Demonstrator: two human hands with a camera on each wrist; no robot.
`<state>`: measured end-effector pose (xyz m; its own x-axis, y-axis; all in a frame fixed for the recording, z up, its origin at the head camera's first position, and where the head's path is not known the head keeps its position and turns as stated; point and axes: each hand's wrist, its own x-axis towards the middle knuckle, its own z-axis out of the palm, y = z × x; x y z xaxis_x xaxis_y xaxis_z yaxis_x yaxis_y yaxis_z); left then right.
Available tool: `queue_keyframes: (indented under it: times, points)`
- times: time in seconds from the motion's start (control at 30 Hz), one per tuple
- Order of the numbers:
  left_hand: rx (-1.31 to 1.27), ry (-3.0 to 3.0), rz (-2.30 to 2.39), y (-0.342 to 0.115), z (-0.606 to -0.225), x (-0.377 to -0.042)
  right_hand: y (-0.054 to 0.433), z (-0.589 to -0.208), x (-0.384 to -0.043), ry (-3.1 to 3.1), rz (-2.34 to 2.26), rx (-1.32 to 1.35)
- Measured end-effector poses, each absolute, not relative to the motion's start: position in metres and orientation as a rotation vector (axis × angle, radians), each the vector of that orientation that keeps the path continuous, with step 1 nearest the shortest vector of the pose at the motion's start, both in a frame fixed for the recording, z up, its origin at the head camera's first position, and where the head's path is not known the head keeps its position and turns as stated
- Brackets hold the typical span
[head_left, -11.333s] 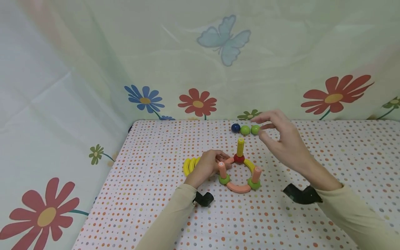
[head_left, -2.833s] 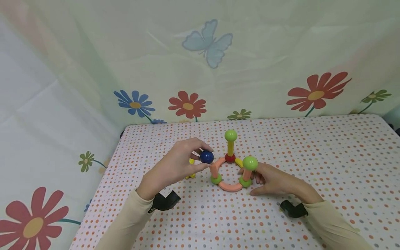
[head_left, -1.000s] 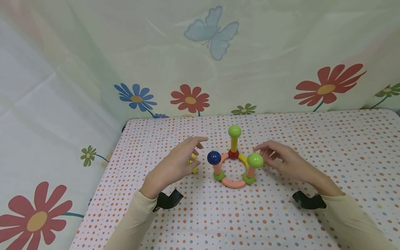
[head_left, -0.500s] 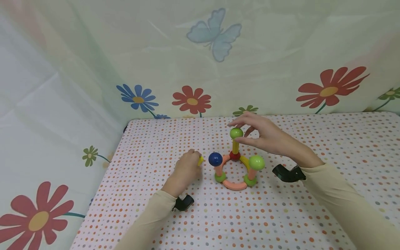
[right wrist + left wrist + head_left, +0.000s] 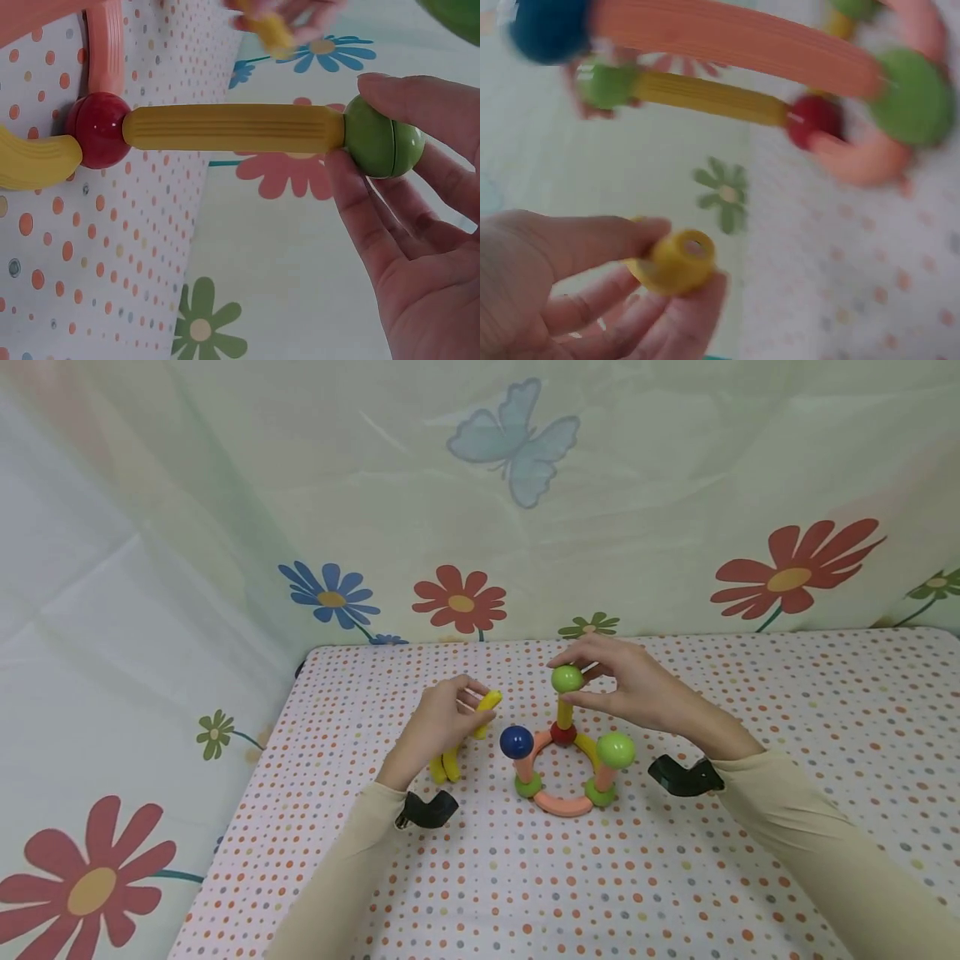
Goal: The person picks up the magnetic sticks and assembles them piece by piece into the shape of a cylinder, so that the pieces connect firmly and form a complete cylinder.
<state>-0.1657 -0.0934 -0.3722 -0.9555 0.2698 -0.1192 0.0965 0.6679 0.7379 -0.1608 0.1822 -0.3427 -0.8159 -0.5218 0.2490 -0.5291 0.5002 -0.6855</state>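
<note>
Thumb and fingers of my left hand (image 5: pixel 438 727) pinch a yellow curved rod (image 5: pixel 490 700), raised above the table; its hollow end shows in the left wrist view. My right hand (image 5: pixel 645 693) grips the light green ball (image 5: pixel 567 678) atop an upright yellow rod (image 5: pixel 565 712), which stands on a red ball (image 5: pixel 563 732). That upright belongs to a ring of pink (image 5: pixel 564 804) and yellow curved rods. Two pink uprights rise from green lower balls: one bears a dark blue ball (image 5: pixel 517 742), the other a light green ball (image 5: pixel 616 749).
More yellow curved rods (image 5: pixel 450 765) lie on the table beneath my left hand, partly hidden by it. A dotted cloth (image 5: pixel 570 893) covers the table. Behind its far edge hangs a flowered curtain (image 5: pixel 375 502).
Two green balls and the blue one went from the table's back onto the uprights. Lately, my right hand took the rear green ball; my left hand lifted a yellow curved rod.
</note>
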Motion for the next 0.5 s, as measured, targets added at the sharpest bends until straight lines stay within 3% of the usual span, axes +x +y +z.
queue_keyframes:
  times: [0.23,0.5]
  points:
    - [0.477,2.424,1.321,-0.080,-0.339,-0.182,0.183,-0.342,-0.162,-2.707,1.263,0.938]
    - [0.557,2.233,1.380,-0.069,-0.339,-0.189,0.186,-0.342,-0.163,-2.675,1.270,0.985]
